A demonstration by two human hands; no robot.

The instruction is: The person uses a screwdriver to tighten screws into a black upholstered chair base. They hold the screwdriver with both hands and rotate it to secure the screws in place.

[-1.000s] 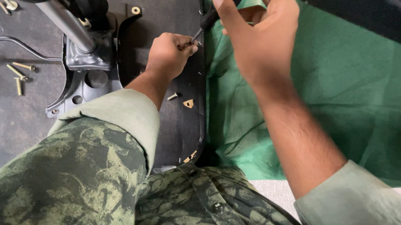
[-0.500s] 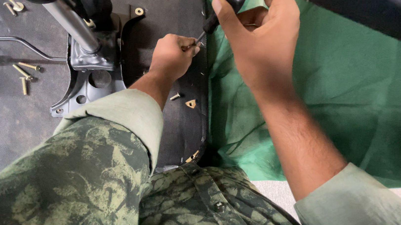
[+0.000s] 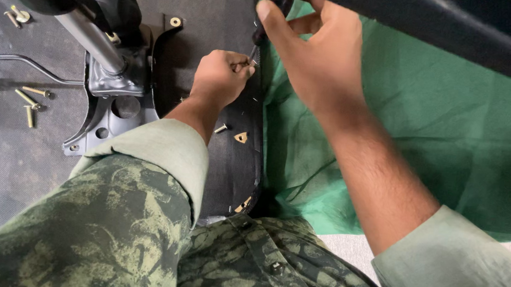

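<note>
A green cloth point(image 3: 433, 137) covers the floor, and on it lies the black underside of a chair seat point(image 3: 218, 13), its grey metal mechanism plate point(image 3: 106, 115) bolted near the middle.

Your right hand point(image 3: 321, 62) has its fingers wrapped round the black handle of a screwdriver point(image 3: 269, 6), thumb along the side. The tool's long axis runs nearly upright, tilted a little, handle toward the seat's far edge and tip pointing down at the seat's right edge. There your left hand point(image 3: 219, 78) is clenched, fingertips pinching something small right at the tip; what it is cannot be made out.

A loose screw point(image 3: 220, 128) lies just beside your left wrist. Three brass bolts point(image 3: 31, 101) rest near the left edge, beside a thin lever rod point(image 3: 17, 60).
</note>
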